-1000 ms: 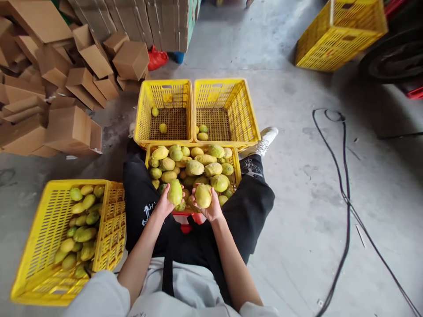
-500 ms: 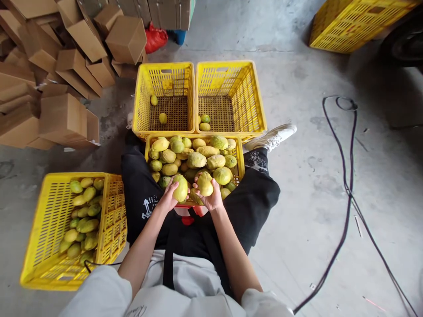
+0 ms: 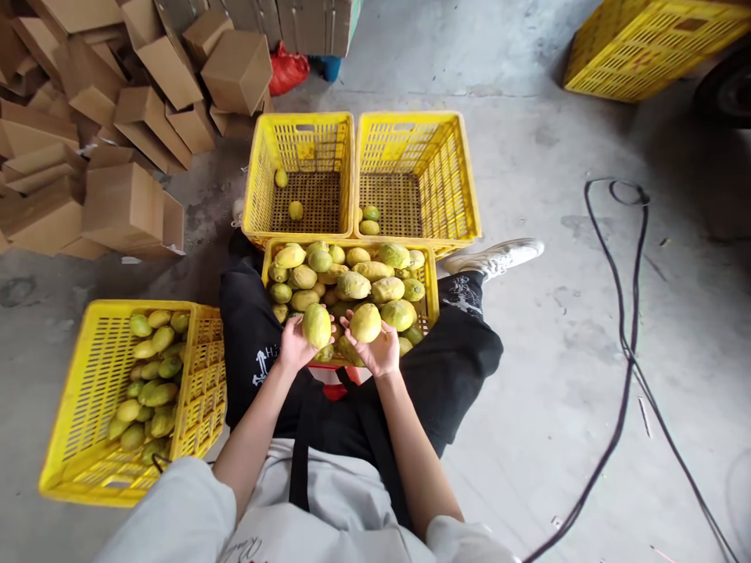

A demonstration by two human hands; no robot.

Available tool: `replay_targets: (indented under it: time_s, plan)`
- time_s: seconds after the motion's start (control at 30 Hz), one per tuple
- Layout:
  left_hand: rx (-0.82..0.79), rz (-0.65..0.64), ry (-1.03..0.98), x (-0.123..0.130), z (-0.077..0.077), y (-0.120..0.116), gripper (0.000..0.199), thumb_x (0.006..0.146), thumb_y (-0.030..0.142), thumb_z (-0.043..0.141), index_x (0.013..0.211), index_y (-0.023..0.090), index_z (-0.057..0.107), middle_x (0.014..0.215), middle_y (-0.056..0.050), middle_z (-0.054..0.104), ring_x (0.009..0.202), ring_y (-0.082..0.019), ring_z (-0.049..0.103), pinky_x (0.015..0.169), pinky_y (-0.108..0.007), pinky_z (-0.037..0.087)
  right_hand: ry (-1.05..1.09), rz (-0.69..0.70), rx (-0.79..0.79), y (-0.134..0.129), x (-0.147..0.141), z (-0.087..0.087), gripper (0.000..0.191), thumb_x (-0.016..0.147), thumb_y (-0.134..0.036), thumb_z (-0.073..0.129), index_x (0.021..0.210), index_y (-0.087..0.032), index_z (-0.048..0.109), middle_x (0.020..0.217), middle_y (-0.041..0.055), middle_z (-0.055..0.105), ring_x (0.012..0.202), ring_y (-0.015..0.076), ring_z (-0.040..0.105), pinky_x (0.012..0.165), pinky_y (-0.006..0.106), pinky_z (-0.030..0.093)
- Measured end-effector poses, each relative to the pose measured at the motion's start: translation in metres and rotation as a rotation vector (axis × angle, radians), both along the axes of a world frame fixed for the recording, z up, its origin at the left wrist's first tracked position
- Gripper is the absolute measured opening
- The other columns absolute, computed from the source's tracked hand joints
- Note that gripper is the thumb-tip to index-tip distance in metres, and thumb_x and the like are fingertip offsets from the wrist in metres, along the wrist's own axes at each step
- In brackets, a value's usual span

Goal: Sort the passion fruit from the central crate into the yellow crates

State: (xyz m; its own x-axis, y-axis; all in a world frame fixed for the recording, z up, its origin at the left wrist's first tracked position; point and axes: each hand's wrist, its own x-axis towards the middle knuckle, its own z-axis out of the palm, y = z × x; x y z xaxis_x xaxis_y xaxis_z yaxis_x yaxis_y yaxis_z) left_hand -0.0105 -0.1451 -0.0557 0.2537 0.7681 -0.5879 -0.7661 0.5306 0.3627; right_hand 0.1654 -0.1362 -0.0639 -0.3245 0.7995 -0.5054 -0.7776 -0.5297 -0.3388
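Observation:
My left hand, palm turned up, holds an oval yellow-green fruit on its curled fingers. A rounder, yellower fruit rests on the fingers of my right hand. The two fruits are side by side with a small gap between them. Just beyond and below my hands, a yellow crate between my legs holds many similar fruits, several with wrinkled skin. The exact kind of fruit is unclear to me. Undersides of both held fruits and some fingertips are hidden.
Two deeper yellow crates stand behind: the left crate holds two fruits, the right crate a few. Another crate with fruits is at my left. Cardboard boxes pile up far left; a black cable crosses the floor.
My palms have turned further upward and opened somewhat, each still bearing its fruit. The fruits have rolled slightly. The whole view has shifted a little, with the surroundings moving rightward.

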Motion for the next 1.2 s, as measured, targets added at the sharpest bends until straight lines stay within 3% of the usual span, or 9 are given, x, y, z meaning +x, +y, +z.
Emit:
replay_targets:
  time_s: [0.13, 0.3, 0.53, 0.63, 0.8, 0.93, 1.2]
  plan:
    - [-0.022, 0.015, -0.088, -0.001, 0.003, 0.001, 0.047, 0.086, 0.042, 0.047, 0.125, 0.017, 0.053, 0.104, -0.013, 0.065, 0.082, -0.021, 0.062, 0.063, -0.031, 0.049, 0.080, 0.021, -0.002, -0.001, 0.002, -0.004, 0.039, 0.071, -0.044, 0.064, 0.100, -0.019, 0.060, 0.098, 0.0078, 0.069, 0.085, 0.0211, 0.066, 0.070, 0.035, 0.059]
    - [0.023, 0.017, -0.117, -0.001, 0.000, -0.001, 0.044, 0.082, 0.043, 0.056, 0.119, 0.021, 0.055, 0.094, -0.009, 0.064, 0.063, -0.013, 0.055, 0.044, -0.020, 0.038, 0.179, -0.030, 0.036, -0.002, 0.001, -0.004, 0.046, 0.062, -0.038, 0.073, 0.102, -0.022, 0.059, 0.091, 0.0031, 0.068, 0.072, 0.0141, 0.063, 0.058, 0.024, 0.057]
    - [0.116, -0.008, 0.008, 0.003, -0.008, -0.003, 0.056, 0.069, 0.037, 0.070, 0.120, 0.026, 0.051, 0.094, -0.005, 0.063, 0.071, -0.017, 0.059, 0.051, -0.024, 0.043, 0.106, -0.031, 0.053, -0.002, -0.007, -0.001, 0.040, 0.069, -0.049, 0.064, 0.094, -0.018, 0.062, 0.079, 0.0035, 0.065, 0.057, 0.0120, 0.056, 0.037, 0.019, 0.041]
    - [0.124, -0.012, 0.033, 0.005, -0.008, -0.003, 0.057, 0.072, 0.037, 0.068, 0.125, 0.025, 0.050, 0.097, -0.005, 0.064, 0.076, -0.019, 0.062, 0.058, -0.027, 0.047, 0.119, -0.017, 0.024, 0.000, -0.007, -0.002, 0.042, 0.076, -0.055, 0.055, 0.096, -0.018, 0.062, 0.080, 0.0045, 0.066, 0.059, 0.0142, 0.058, 0.040, 0.022, 0.044]
    - [0.019, 0.001, -0.083, 0.002, -0.005, -0.002, 0.047, 0.084, 0.041, 0.048, 0.120, 0.011, 0.057, 0.105, -0.014, 0.066, 0.094, -0.027, 0.064, 0.074, -0.037, 0.051, 0.161, 0.012, 0.020, 0.001, -0.002, -0.006, 0.037, 0.078, -0.041, 0.048, 0.106, -0.020, 0.059, 0.096, 0.0068, 0.069, 0.083, 0.0223, 0.066, 0.064, 0.036, 0.056]
    - [-0.046, 0.009, -0.100, 0.001, -0.004, -0.001, 0.041, 0.088, 0.034, 0.042, 0.119, 0.012, 0.057, 0.105, -0.014, 0.067, 0.100, -0.028, 0.064, 0.078, -0.040, 0.052, 0.123, -0.017, 0.044, -0.001, -0.001, -0.008, 0.033, 0.078, -0.038, 0.050, 0.104, -0.021, 0.060, 0.104, 0.0071, 0.069, 0.095, 0.0249, 0.065, 0.079, 0.045, 0.056]
    - [-0.129, 0.032, -0.022, 0.002, -0.008, 0.000, 0.041, 0.089, 0.046, 0.046, 0.106, 0.013, 0.062, 0.090, -0.011, 0.068, 0.080, -0.021, 0.066, 0.052, -0.025, 0.049, 0.151, -0.052, 0.025, -0.002, -0.001, -0.006, 0.030, 0.075, -0.039, 0.064, 0.101, -0.024, 0.061, 0.097, 0.0021, 0.070, 0.082, 0.0163, 0.067, 0.062, 0.027, 0.058]
